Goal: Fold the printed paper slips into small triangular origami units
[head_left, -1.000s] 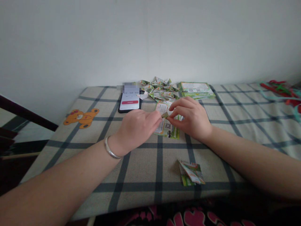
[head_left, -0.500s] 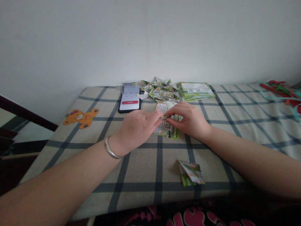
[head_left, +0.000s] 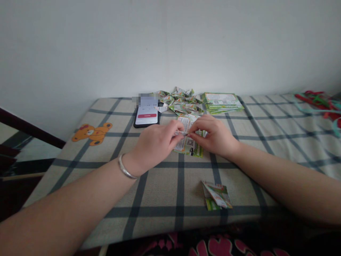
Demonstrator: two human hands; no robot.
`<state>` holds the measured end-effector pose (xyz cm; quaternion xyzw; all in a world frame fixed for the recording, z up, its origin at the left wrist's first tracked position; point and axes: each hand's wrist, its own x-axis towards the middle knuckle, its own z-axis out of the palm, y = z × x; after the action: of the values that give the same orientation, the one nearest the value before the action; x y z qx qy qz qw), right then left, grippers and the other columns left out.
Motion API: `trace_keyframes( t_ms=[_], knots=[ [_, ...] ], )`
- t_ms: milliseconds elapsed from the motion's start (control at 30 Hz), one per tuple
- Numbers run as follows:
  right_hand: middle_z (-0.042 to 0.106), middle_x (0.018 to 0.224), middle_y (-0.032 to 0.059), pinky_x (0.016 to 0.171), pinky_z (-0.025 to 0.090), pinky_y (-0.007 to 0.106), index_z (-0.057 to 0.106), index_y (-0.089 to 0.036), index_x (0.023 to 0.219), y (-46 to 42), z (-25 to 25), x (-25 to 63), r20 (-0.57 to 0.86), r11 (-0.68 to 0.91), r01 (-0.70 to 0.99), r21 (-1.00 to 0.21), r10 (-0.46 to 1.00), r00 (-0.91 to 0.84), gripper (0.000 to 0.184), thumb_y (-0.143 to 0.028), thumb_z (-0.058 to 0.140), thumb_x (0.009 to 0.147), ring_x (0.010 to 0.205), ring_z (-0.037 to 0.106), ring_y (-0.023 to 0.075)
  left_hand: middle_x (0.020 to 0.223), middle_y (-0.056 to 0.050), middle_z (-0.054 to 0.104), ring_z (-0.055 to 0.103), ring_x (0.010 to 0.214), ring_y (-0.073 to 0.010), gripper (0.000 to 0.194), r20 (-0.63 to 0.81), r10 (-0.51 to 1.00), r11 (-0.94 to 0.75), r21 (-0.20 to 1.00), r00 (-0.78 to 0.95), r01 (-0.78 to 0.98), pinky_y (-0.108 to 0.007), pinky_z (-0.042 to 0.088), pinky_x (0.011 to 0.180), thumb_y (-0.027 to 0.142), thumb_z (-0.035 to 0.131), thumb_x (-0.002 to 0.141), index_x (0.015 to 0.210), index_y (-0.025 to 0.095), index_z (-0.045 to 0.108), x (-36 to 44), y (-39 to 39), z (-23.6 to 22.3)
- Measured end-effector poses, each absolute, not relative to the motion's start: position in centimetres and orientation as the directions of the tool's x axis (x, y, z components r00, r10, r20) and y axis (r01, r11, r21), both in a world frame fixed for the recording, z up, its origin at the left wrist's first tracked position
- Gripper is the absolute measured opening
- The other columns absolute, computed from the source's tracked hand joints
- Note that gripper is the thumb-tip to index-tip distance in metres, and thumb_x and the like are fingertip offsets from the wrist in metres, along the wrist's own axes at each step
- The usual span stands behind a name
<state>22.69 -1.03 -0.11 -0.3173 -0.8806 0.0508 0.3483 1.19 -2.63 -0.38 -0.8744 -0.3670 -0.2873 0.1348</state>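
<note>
Pinching one paper strip [head_left: 181, 133], left hand [head_left: 159, 140] and right hand [head_left: 214, 135] meet over one printed sheet [head_left: 188, 145].

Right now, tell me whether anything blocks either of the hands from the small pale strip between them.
Nothing visible does: the left hand and right hand both pinch the small pale strip. The printed sheet lies below, not between.

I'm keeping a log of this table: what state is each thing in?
Paper strip: held, folds unclear
Left hand: gripping the strip
Right hand: pinching its end
Phone: face up, screen lit
Printed sheet: flat, beneath hands
Near paper: folded
Paper heap: folded pieces, piled
Sheet stack: flat
Bracelet: worn, left wrist
Coloured strands: bunched
</note>
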Motion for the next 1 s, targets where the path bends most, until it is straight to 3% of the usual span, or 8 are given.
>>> trace_keyframes(
  t_ms=[233,433,633,1000],
  knots=[
    [0.063,0.072,0.0012,0.07,0.04,0.03,0.06,-0.019,0.074,-0.8,0.0,23.0,0.583,0.762,0.546,-0.348,0.632,-0.51,0.01,-0.017,0.061,0.083,0.074,0.054,0.0162,0.082,0.001,0.07,0.067,0.067,-0.0169,0.027,0.568,0.626,-0.648,-0.002,0.534,0.762,-0.025,0.038,0.055,0.028,0.064,0.09,0.11,0.021,0.047,1.0,-2.5,-0.2],
    [0.063,0.074,0.0012,0.065,0.039,0.029,0.059,-0.019,0.074,-0.5,0.0,23.4,0.531,0.676,0.58,-0.454,0.728,-0.433,0.009,-0.019,0.059,0.083,0.071,0.054,0.0153,0.076,0.005,0.07,0.068,0.067,-0.0145,0.035,0.549,0.703,-0.6,0.117,0.453,0.791,-0.022,0.038,0.054,0.024,0.065,0.088,0.117,0.021,0.045,0.9,-2.5,-0.1],
    [0.062,0.071,0.0007,0.062,0.038,0.028,0.06,-0.019,0.073,-0.4,0.2,23.6,0.481,0.621,0.598,-0.507,0.779,-0.402,0.009,-0.02,0.06,0.082,0.067,0.052,0.0142,0.081,0.005,0.072,0.069,0.07,-0.0137,0.042,0.522,0.725,-0.601,0.159,0.45,0.783,-0.022,0.04,0.057,0.024,0.067,0.087,0.123,0.022,0.046,0.8,-2.4,-0.1],
    [0.056,0.07,-0.0009,0.059,0.037,0.028,0.055,-0.02,0.074,0.3,-0.4,24.1,0.448,0.501,0.613,-0.611,0.857,-0.254,0.01,-0.023,0.056,0.084,0.064,0.049,0.0137,0.082,0.005,0.073,0.07,0.074,-0.0129,0.042,0.506,0.745,-0.609,0.254,0.434,0.751,-0.021,0.044,0.062,0.018,0.064,0.087,0.125,0.022,0.045,0.7,-2.1,-0.1]
  ],
)
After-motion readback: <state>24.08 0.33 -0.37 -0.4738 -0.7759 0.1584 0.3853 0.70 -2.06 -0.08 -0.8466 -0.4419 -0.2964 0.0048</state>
